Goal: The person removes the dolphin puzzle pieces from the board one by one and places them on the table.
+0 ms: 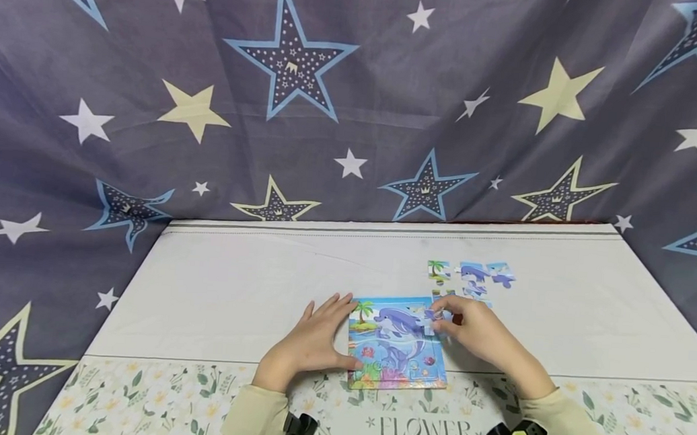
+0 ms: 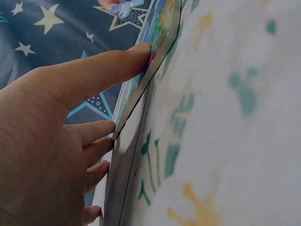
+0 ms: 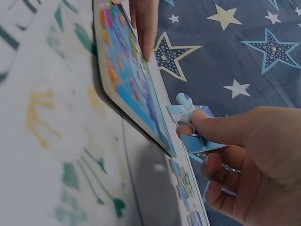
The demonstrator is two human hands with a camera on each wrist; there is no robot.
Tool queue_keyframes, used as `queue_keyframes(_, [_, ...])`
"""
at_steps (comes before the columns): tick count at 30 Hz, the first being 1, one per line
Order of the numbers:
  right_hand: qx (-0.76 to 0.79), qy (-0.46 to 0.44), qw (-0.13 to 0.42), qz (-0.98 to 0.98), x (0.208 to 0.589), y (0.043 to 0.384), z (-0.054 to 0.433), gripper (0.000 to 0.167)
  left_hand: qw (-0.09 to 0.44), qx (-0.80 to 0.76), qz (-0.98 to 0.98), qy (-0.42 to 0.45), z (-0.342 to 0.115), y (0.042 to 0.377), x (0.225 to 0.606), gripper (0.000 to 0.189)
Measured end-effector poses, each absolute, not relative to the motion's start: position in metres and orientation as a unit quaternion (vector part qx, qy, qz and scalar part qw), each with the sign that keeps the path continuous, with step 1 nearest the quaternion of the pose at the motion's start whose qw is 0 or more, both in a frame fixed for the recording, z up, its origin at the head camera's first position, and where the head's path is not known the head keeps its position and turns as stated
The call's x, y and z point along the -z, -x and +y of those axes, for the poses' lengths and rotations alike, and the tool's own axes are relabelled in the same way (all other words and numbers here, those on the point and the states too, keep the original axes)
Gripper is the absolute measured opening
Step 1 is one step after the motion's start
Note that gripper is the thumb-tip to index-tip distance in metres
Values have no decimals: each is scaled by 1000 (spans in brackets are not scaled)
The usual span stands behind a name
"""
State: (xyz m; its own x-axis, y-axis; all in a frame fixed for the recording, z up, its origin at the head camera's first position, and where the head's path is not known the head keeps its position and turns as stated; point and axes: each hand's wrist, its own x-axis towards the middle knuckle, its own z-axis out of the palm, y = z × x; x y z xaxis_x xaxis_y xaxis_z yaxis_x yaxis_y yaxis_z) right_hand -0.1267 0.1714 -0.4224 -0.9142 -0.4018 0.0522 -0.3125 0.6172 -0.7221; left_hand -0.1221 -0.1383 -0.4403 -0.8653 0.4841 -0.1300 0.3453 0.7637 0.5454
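Note:
A square dolphin puzzle board (image 1: 397, 345) lies on the table, with a palm tree, coral and sea animals in its picture. My left hand (image 1: 309, 341) rests along its left side, fingers spread; in the left wrist view the thumb (image 2: 113, 63) touches the near edge. Over the board's upper right part, my right hand (image 1: 477, 327) pinches a blue and purple jigsaw piece (image 3: 200, 143) between thumb and fingers. That piece is raised off the board in the right wrist view.
Several loose jigsaw pieces (image 1: 473, 273) lie behind and right of the board, some partly hidden by the right hand. A white cloth with a floral front strip (image 1: 190, 395) covers the table. A star-patterned curtain (image 1: 357, 97) hangs at the back.

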Motion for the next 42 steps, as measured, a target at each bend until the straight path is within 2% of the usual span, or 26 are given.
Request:
queue_keyframes(32, [361,127,-21,924,417,143,224,19,131,-259,931,-223,-139,122,439,107])
queue_keyframes(42, [358,95,-17,929,420,144,241,23,134,-261,930,-223,-138,122,440,107])
